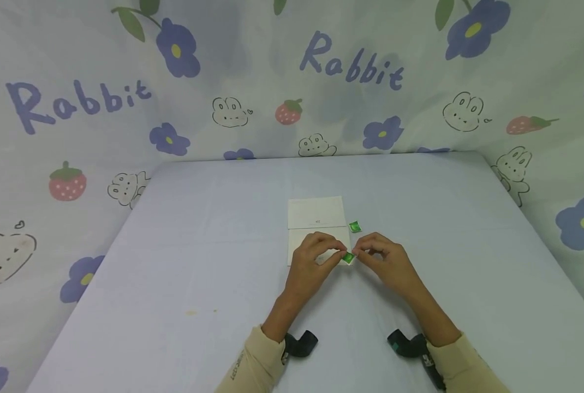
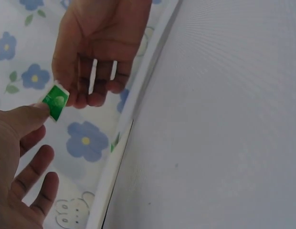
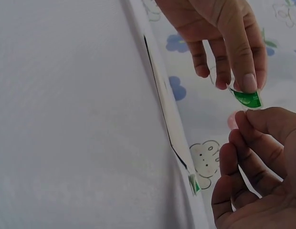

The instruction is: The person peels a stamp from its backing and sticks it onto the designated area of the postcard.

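Observation:
Between both hands is a small green square with pale edges [image 1: 348,257], which looks like a sticker or tiny packet. My left hand [image 1: 311,265] pinches it, the thumb lying across its face in the right wrist view. At its opposite edge, the thumb and forefinger of my right hand [image 1: 385,262] pinch a corner. Below the hands lies a white folded card [image 1: 316,210], opened flat with a crease across it; the left hand covers part of its near half. A second green square [image 1: 355,226] rests just right of the card.
A white cloth covers the table [image 1: 198,245]. Behind and beside it hangs a printed curtain [image 1: 262,65] with flowers, rabbits and strawberries. Black devices [image 1: 304,344] are strapped at both wrists. Small yellowish stains [image 1: 191,313] mark the cloth at the near left.

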A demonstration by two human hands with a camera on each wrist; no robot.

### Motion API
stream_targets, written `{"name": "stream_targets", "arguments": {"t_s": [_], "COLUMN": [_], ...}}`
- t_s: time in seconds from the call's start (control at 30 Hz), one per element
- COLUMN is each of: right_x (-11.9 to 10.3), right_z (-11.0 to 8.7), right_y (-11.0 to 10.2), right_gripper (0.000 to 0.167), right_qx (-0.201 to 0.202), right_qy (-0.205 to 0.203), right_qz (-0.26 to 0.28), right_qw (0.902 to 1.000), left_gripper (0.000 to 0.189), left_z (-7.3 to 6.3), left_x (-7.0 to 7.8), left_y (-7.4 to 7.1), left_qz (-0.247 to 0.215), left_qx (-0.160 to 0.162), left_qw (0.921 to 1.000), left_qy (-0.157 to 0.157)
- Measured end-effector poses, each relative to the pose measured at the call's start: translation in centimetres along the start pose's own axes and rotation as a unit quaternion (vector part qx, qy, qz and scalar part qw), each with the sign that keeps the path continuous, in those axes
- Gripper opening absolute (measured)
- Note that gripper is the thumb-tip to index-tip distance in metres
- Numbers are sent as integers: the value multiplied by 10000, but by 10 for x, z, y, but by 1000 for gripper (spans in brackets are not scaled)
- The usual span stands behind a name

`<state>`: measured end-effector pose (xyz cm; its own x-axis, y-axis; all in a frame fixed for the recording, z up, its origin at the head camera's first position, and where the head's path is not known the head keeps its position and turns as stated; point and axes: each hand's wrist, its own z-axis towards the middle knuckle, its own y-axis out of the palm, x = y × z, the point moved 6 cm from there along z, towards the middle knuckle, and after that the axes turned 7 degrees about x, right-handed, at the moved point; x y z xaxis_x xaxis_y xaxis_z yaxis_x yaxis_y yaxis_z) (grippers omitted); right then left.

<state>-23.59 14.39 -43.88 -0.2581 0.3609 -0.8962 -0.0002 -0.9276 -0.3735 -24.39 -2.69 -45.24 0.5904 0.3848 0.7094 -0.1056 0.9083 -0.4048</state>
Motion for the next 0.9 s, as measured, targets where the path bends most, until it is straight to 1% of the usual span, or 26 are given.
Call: {"name": "stream_targets", "arguments": {"t_s": [0.13,0.23,0.3,0.43,0.63,0.77,0.9], "right_x": [15,30,35,39,40,41,43], "right_z": [3,6,7,8,6,6,7], "right_y": [2,2,2,1,2,1,-2], "right_gripper": [6,6,8,10,8,10,10], "right_qx": [64,120,146,241,435,545,673], "right_qy": [-41,-12,24,13,-142,-106,-126], "right_qz": [-7,-20,-23,32,120,-24,-276], "right_qw": [10000,9999,9999,9997,9989,9985,9973], "left_gripper": [7,7,7,7,7,7,7], "left_z": [1,2,2,2,-2,-2,1], "left_x": [1,1,2,2,1,-1,-3], "left_y": [0,-1,-1,-2,-4,-4,-5], "left_qz": [-6,13,29,19,27,-4,-34], "left_qx": [21,83,119,134,139,201,330], "left_qw": [10000,9999,9997,9997,9997,9996,9994], "left_qy": [62,150,187,186,193,198,87]}}
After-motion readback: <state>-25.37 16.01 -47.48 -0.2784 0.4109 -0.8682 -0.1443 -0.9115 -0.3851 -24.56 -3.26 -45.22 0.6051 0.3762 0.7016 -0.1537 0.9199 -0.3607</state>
